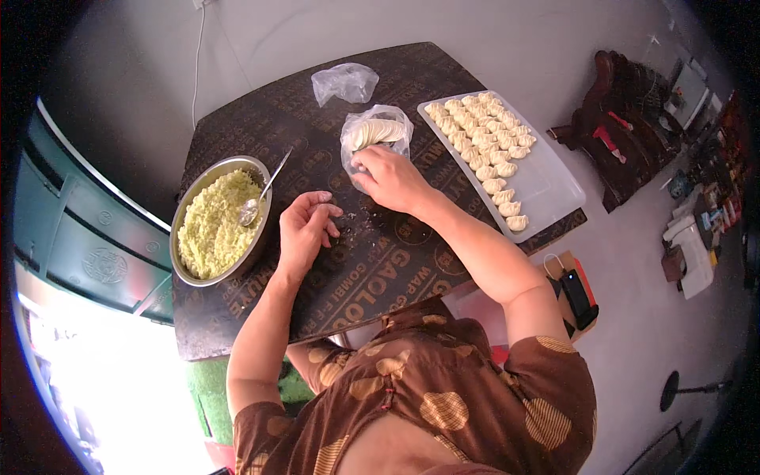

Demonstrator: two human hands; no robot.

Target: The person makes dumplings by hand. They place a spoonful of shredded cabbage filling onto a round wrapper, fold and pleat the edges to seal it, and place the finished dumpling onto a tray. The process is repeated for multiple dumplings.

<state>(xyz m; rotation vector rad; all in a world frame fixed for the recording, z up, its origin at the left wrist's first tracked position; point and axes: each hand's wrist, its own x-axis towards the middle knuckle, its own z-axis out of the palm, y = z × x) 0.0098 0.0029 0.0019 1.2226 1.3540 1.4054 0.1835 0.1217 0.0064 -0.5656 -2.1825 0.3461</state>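
Observation:
My right hand (389,178) reaches to the near edge of a clear plastic bag (405,132) that holds a fanned stack of round dough wrappers (380,130). Its fingertips are at the stack; whether they pinch a wrapper is hidden. My left hand (309,228) hovers over the table with curled, parted fingers and nothing in it. To its left stands a steel bowl (266,172) of chopped pale-green filling (217,222), with a metal spoon (276,175) leaning in it. On the right, a white plastic tray (549,187) carries rows of pleated dumplings (484,136).
A crumpled clear plastic bag (345,83) lies near the far side of the dark printed board table (261,122). White flour specks dot the board between my hands. A cardboard box with a black device (575,294) is right of the table, below the tray. A dark wooden chair (617,127) stands farther right.

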